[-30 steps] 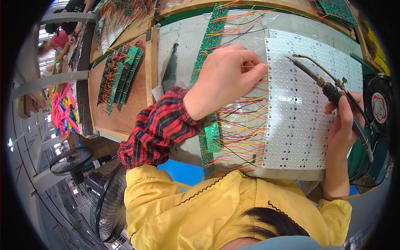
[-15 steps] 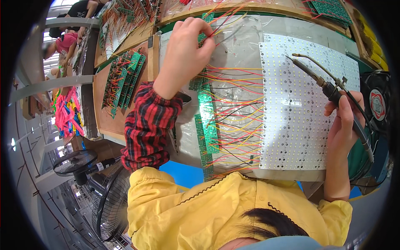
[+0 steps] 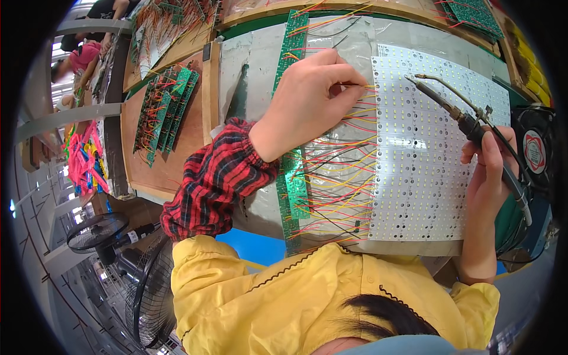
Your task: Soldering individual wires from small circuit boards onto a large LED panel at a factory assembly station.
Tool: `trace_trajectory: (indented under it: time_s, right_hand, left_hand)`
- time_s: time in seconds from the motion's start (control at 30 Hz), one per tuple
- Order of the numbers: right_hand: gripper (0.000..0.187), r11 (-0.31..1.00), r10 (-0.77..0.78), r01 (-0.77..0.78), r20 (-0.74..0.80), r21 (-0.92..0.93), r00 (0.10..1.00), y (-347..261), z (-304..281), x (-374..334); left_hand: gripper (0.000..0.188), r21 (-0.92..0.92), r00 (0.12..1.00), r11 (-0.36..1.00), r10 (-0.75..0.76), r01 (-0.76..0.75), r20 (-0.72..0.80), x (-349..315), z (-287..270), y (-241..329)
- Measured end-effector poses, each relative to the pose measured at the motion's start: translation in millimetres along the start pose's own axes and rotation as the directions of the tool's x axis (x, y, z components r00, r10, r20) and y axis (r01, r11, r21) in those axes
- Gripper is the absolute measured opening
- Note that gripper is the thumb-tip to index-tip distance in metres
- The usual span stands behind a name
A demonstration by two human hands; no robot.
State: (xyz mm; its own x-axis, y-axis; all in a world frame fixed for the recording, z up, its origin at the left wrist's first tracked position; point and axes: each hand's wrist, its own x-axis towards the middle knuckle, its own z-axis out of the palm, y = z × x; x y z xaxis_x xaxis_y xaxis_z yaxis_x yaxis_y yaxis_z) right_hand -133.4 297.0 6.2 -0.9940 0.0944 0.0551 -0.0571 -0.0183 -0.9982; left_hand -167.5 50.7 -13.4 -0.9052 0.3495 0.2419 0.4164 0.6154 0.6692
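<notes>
My left hand (image 3: pixel 310 97) is closed in a pinch at the left edge of the white LED board panel (image 3: pixel 432 183), with a thin yellow wire (image 3: pixel 370 87) at its fingertips. My right hand (image 3: pixel 490 168) grips a soldering iron (image 3: pixel 469 125) by its dark handle. Its tip and a slim curved metal tube beside it hang over the panel's upper part. Red, black and yellow wires (image 3: pixel 343 171) run from the panel's left edge to narrow green circuit boards (image 3: pixel 297 188). A long green board (image 3: pixel 291 44) lies beyond my left hand, which hides part of the wires.
Wired green boards (image 3: pixel 165 115) stand in a wooden tray (image 3: pixel 135 171) at the left. More boards (image 3: pixel 473 18) lie at the far right. A black fan (image 3: pixel 535 145) with a round label sits right of the panel. Floor fans (image 3: pixel 151 296) and another person (image 3: pixel 83 59) are at the left.
My left hand has moved right and nearer, from the far end of the green boards to the panel's edge. The long far board now lies uncovered. My right hand and the iron have hardly moved.
</notes>
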Motion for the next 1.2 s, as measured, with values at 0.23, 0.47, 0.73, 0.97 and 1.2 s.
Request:
trace_trajectory:
  time_s: [0.23,0.47,0.73,0.97,1.2]
  right_hand:
    - [0.012,0.997,0.05,-0.043,0.115,-0.065,0.992,-5,16,7]
    - [0.012,0.998,0.038,-0.031,0.128,-0.053,0.991,7,15,3]
    - [0.01,0.997,0.047,-0.038,0.157,-0.06,0.986,7,16,2]
    - [0.01,0.997,0.044,-0.034,0.156,-0.062,0.987,6,15,2]
    - [0.012,0.999,0.039,-0.04,0.105,0.001,0.994,7,15,5]
  left_hand:
    - [0.009,-0.01,0.991,0.992,-0.124,0.123,-0.043,1,2,3]
    - [0.01,-0.096,0.997,0.993,-0.074,0.071,-0.036,0,5,0]
    - [0.011,-0.084,0.997,0.994,-0.067,0.063,-0.047,0,7,-1]
    - [0.011,-0.054,0.996,0.996,-0.075,0.073,-0.041,1,8,-1]
    - [0.01,-0.046,0.996,0.996,-0.076,0.074,-0.046,0,8,0]
